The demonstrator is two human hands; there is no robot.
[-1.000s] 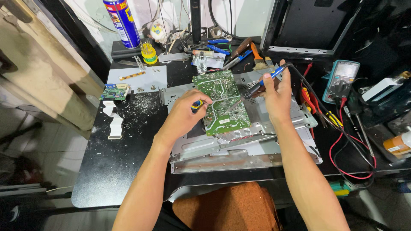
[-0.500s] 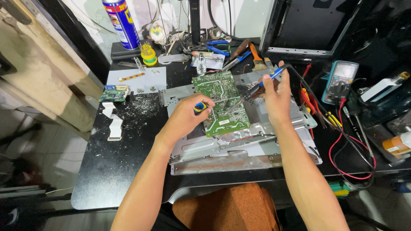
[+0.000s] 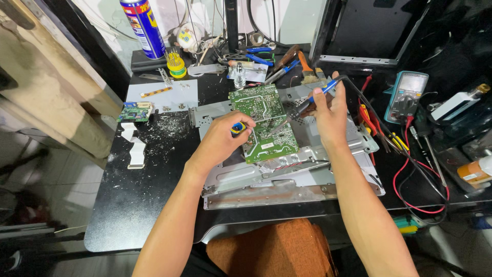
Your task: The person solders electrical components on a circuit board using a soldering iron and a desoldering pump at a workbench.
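A green circuit board [image 3: 264,123] lies on a grey metal chassis [image 3: 287,174] on the black table. My left hand [image 3: 220,141] is closed on a small yellow-and-blue tool [image 3: 237,127] at the board's left edge. My right hand [image 3: 329,110] grips a blue-handled soldering iron [image 3: 307,102], its tip slanting down onto the middle of the board. A black cord runs from the iron off to the right.
A blue-and-yellow spray can [image 3: 143,25], pliers and hand tools [image 3: 261,56] sit at the back. A multimeter [image 3: 406,96] with red and black leads [image 3: 420,169] lies right. A small green board [image 3: 134,111] and white ribbon cable [image 3: 136,149] lie left. A dark monitor shell [image 3: 369,31] stands behind.
My left hand with the small tool has shifted slightly along the board's left edge. The right hand and soldering iron stay almost still.
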